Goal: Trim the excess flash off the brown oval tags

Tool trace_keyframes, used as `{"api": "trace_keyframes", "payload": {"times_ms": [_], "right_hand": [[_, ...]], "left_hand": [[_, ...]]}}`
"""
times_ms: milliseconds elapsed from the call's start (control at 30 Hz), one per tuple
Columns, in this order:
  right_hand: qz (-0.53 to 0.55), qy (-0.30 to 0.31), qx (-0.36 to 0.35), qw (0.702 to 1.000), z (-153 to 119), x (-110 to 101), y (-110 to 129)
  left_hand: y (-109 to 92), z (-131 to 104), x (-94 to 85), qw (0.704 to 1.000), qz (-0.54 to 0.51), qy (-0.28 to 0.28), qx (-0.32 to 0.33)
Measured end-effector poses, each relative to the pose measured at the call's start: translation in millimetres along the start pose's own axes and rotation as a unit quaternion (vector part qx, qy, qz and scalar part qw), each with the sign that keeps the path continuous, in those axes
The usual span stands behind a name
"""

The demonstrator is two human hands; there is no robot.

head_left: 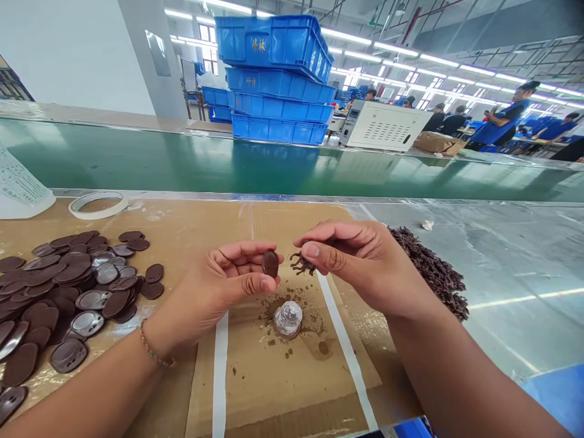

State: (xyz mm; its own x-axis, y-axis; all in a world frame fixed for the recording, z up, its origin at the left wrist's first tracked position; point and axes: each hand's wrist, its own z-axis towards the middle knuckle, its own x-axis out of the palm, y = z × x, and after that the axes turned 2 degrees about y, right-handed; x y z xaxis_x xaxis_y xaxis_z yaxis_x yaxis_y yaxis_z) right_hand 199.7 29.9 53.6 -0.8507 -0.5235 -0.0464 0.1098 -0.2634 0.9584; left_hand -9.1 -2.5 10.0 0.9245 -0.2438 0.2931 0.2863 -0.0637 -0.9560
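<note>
My left hand pinches a small dark brown oval disc on edge between thumb and fingers. Close to its right, my right hand grips a dark brown piece with thin curly prongs, most of it hidden by the thumb and fingers. The two pieces are apart, held above the cardboard. Below them a small clear, round stepped container stands with brown spots around it. A pile of brown oval discs, some with shiny faces, lies at left. A heap of dark brown pronged pieces is partly behind my right hand.
Two white tape strips run along the cardboard. A tape roll and a white jug stand at left. Beyond lies a green conveyor belt, with stacked blue crates and a white metal box. Other people work farther back.
</note>
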Motion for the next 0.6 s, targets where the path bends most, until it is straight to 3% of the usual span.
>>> {"api": "trace_keyframes", "payload": {"times_ms": [200, 433, 600], "right_hand": [[0.034, -0.011, -0.038, 0.999, 1, 11, -3], [-0.003, 0.002, -0.037, 0.999, 0, 15, -5], [-0.057, 0.005, -0.024, 0.998, -3, 15, -7]], "left_hand": [[-1, -2, 1.9, 1.0, -0.015, 0.022, -0.004], [0, -2, 2.8, 0.998, -0.019, 0.054, -0.002], [1, -1, 4.2, 0.999, -0.02, 0.033, -0.021]]}}
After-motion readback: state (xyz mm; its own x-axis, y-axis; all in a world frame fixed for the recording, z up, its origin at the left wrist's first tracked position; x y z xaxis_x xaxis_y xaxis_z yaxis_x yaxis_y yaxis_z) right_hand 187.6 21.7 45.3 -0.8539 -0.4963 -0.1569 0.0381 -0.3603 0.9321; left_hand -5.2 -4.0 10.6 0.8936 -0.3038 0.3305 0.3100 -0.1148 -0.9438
